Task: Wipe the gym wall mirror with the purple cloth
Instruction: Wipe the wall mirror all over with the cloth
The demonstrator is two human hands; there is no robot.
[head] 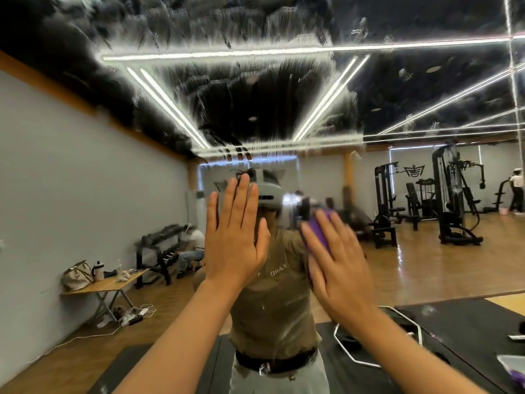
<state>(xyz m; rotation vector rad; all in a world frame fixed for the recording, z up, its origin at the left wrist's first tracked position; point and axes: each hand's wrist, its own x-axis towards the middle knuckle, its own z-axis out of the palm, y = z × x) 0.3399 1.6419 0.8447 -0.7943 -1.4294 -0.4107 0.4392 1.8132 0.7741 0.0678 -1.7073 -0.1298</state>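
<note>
The wall mirror fills the view, its upper part streaked with white cleaning foam. My right hand lies flat with straight fingers on the purple cloth and presses it against the glass at chest height. Only the cloth's upper left edge shows past my fingers. My left hand is raised with fingers straight, palm toward the mirror just left of the cloth; it holds nothing. I cannot tell if it touches the glass. The right hand is blurred by motion.
The mirror reflects me, a folding table with a bag and bottles at left, a dumbbell rack, a seated person, and weight machines at right. Black mats and a metal hex bar lie at the mirror's foot.
</note>
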